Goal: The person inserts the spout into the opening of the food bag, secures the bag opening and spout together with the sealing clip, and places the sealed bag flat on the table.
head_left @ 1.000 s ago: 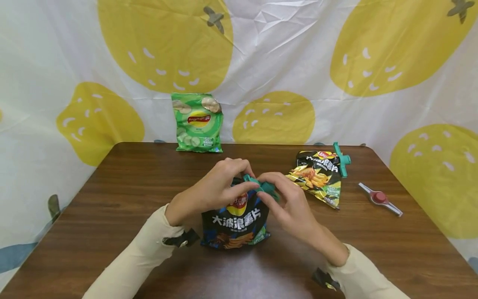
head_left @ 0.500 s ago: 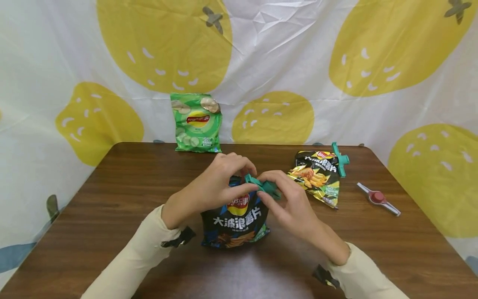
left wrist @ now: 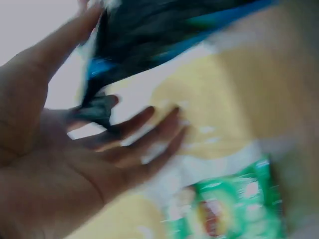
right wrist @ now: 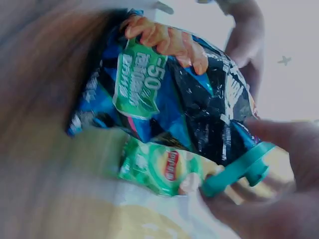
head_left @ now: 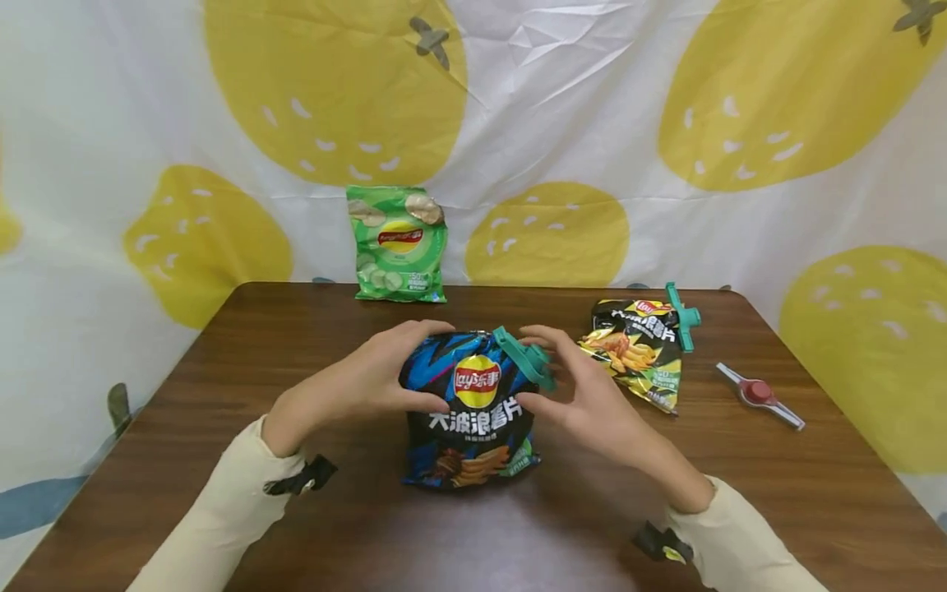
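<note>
A black-and-blue bag of potato chips (head_left: 464,452) stands upright at the middle of the table. A teal bag clip (head_left: 524,355) sits aslant across its top right corner. My left hand (head_left: 351,390) is at the bag's upper left, its thumb in front. In the left wrist view that hand's fingers (left wrist: 144,144) are spread and fairly straight beside the blurred bag (left wrist: 144,45). My right hand (head_left: 595,411) curls round the clipped corner, thumb on the bag's front and fingers behind. The clip (right wrist: 239,169) lies between them in the right wrist view.
A green chip bag (head_left: 399,263) stands at the back, against the lemon-print cloth (head_left: 547,234). Back right on the brown table (head_left: 296,329) lies a black-and-yellow chip bag (head_left: 639,362) with a teal clip (head_left: 684,319) on its edge. Nearer right is a red-and-white clip (head_left: 759,393).
My left hand has let go of the clip and moved left and down to the bag's side. The right hand has opened out a little, so the clip on the corner shows.
</note>
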A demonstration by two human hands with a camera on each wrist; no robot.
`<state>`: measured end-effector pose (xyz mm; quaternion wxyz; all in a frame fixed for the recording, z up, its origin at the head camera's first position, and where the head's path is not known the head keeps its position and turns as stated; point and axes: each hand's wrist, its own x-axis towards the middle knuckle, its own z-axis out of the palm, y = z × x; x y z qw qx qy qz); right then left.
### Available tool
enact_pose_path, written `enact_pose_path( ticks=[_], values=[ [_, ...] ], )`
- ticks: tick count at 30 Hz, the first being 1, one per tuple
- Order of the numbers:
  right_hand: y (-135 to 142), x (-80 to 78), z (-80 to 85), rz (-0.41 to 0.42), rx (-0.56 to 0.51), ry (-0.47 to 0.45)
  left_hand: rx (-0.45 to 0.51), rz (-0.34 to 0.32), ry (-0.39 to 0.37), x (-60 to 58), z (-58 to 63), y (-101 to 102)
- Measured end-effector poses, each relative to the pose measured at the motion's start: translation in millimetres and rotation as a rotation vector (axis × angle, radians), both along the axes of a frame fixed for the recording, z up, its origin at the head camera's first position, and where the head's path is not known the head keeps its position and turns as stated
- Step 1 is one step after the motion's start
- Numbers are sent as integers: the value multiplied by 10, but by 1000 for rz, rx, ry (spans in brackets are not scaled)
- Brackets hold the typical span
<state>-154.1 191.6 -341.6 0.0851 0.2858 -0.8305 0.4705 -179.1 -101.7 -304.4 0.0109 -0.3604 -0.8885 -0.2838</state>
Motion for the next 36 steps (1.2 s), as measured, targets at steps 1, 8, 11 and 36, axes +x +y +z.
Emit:
enact_pose_path(
  ticks=[1, 8, 11, 36],
  values=[
    [26, -11, -21, -33, -1, -63, 33, -12, 1, -12, -56, -6],
    [155, 61, -288, -44, 46, -530, 201, -19, -33, -85, -241, -35],
    [119, 106, -440, 50, 78, -547, 233, 0, -60, -144, -294, -39],
    [214, -1220, -282, -250, 231, -344, 401, 277, -89, -1625, -528, 539]
  ],
)
